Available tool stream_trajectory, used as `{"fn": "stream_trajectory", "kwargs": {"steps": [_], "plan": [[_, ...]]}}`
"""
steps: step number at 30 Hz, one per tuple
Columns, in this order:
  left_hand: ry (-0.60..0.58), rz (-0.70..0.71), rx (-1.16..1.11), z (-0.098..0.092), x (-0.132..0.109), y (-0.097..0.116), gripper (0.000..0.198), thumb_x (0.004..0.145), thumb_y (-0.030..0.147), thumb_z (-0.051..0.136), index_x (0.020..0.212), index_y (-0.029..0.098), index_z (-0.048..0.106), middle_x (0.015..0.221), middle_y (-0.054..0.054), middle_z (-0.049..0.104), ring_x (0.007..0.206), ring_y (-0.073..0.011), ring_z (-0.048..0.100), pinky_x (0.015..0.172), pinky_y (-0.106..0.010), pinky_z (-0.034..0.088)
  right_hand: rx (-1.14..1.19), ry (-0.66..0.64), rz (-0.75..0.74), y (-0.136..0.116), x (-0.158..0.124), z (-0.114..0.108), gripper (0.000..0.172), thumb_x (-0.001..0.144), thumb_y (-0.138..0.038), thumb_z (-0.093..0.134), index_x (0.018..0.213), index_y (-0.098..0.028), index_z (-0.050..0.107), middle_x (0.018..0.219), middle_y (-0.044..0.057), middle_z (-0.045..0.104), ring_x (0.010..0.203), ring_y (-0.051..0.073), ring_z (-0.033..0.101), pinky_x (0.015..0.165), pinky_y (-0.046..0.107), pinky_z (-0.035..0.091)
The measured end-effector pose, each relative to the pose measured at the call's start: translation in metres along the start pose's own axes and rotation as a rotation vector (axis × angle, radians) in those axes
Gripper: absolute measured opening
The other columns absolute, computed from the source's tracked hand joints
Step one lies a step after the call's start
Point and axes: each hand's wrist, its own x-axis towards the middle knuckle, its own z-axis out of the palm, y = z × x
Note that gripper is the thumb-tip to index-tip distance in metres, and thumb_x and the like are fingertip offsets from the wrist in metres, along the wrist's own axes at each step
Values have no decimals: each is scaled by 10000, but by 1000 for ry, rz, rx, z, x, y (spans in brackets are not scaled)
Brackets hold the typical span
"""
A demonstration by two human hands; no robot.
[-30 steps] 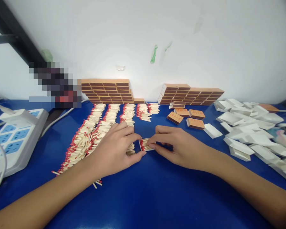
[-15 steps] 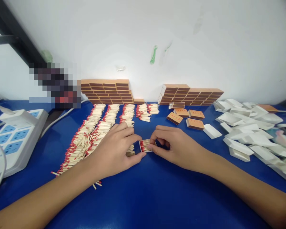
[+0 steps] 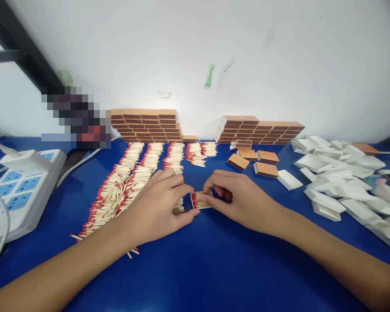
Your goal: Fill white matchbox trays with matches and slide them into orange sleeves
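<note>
A small white matchbox tray [image 3: 203, 208] lies on the blue table, filled with red-tipped matches [image 3: 197, 199]. My left hand [image 3: 164, 201] holds the tray's left end between thumb and forefinger. Over the tray's right part, my right hand [image 3: 232, 195] has its thumb and forefinger pinched together on the matches, other fingers curled. Its fingers hide that side of the tray. Rows of loose matches [image 3: 151, 155] run beside and partly beneath my left hand and forearm. Past my right hand lie several closed matchboxes [image 3: 266, 169] with orange tops.
Two stacks of matchboxes, a left stack [image 3: 146, 125] and a right stack [image 3: 263, 130], stand against the wall. Many white trays [image 3: 338, 173] are heaped at the right. A white power strip [image 3: 22, 190] with cables sits at the left edge.
Almost nothing differs. My right forefinger has shifted slightly on the matches, and the whole view sits a touch lower. My left hand keeps its grip on the tray.
</note>
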Motion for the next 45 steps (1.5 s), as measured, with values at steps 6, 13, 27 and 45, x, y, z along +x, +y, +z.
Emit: {"fn": "stream_trajectory", "kwargs": {"steps": [6,13,27,45], "plan": [[7,8,3,0,-1,0,283,944,415,745,1100,180,771,947,-72,701,1019,-287,621,934,-471,519,-27,18,-70,-2,-2,2,96,998,-236,676,967,-227,766,767,-2,567,661,134,513,588,274,394],[22,2,-12,2,-1,-2,287,931,411,762,1107,185,774,915,-56,688,1016,-280,624,943,-466,517,-303,204,-25,22,5,-26,156,1014,-311,616,969,-219,734,819,42,638,716,185,588,665,325,460],[161,-46,-27,-5,4,-3,224,934,366,764,1050,175,756,1016,-70,733,1046,-270,618,1000,-478,495,-402,-31,199,66,1,-62,336,831,-556,734,965,-253,682,1035,94,740,1010,324,646,792,415,508],[283,-80,-25,-5,2,-6,305,832,316,866,1102,181,819,906,-53,648,843,-212,644,790,-362,529,145,-15,153,29,1,-38,384,874,-516,801,1181,-302,712,1178,36,772,1000,252,738,908,437,616]]}}
